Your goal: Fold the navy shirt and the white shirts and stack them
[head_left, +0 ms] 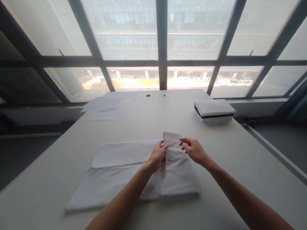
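A folded white cloth [108, 185] lies across the middle of the white table, its right end turned over into a narrow upright strip. My left hand [157, 156] is at the strip's left edge, thumb on top and the other fingers partly hidden behind the fabric, holding it. At the strip's right edge is my right hand [194, 149], its fingers loosely bent and apart, with the fingertips close to the cloth. Whether they touch it I cannot tell. The cloth's far layer is folded back toward me along the left part.
A stack of folded white cloth with a dark layer [214, 109] sits at the table's far right. Several sheets of paper [103, 108] lie at the far left. The white table [148, 119] reaches to large dark-framed windows [161, 39]. Two small round holes mark its far end.
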`<state>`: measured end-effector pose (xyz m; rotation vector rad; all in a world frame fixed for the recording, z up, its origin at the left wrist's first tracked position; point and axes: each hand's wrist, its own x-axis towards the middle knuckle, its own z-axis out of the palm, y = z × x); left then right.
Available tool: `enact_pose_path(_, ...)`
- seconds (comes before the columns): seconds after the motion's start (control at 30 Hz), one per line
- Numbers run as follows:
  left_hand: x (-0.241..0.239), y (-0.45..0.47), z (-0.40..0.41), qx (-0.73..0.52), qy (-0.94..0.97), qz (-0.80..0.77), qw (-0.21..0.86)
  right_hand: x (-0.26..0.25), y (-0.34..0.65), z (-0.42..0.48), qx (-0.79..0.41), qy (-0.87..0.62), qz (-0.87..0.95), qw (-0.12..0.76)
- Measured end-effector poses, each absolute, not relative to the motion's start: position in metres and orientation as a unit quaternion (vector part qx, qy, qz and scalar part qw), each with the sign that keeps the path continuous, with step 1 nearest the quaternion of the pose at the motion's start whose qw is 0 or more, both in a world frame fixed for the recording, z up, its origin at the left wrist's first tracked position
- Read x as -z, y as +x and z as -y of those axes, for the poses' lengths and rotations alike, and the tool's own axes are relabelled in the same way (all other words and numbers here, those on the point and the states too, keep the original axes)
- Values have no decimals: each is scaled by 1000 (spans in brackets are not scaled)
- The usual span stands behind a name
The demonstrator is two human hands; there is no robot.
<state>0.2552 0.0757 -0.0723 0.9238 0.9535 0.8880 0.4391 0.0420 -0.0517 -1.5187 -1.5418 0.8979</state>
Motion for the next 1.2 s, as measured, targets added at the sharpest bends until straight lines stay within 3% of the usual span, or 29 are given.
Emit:
enact_pose_path(0.17,75,255,-79,-394,428,-465,667,73,463,-64,-219,-611,657,384)
enact_pose_path(0.4,80,252,-81,-391,431,-492,647,101,441,-64,-171,-600,763,167)
enact_pose_path(0.53,79,247,-85,-356,481,-507,620,103,446,-66,-164,-621,751,155)
enact_pose_path(0.6,73,242,-88,-329,578,-534,523,99,452,-69,-163,-646,719,195)
enact_pose_path(0.73,65,235,-90,-321,762,-534,173,85,452,-62,-138,-684,661,276)
enact_pose_path(0.8,70,236,-88,-274,833,-473,92,83,439,-44,-132,-677,669,276)
enact_pose_path(0.97,98,241,-90,-121,890,-431,88,97,391,18,-130,-613,758,180)
enact_pose_path(1.2,106,239,-93,-119,887,-435,93,94,376,48,-114,-601,775,159)
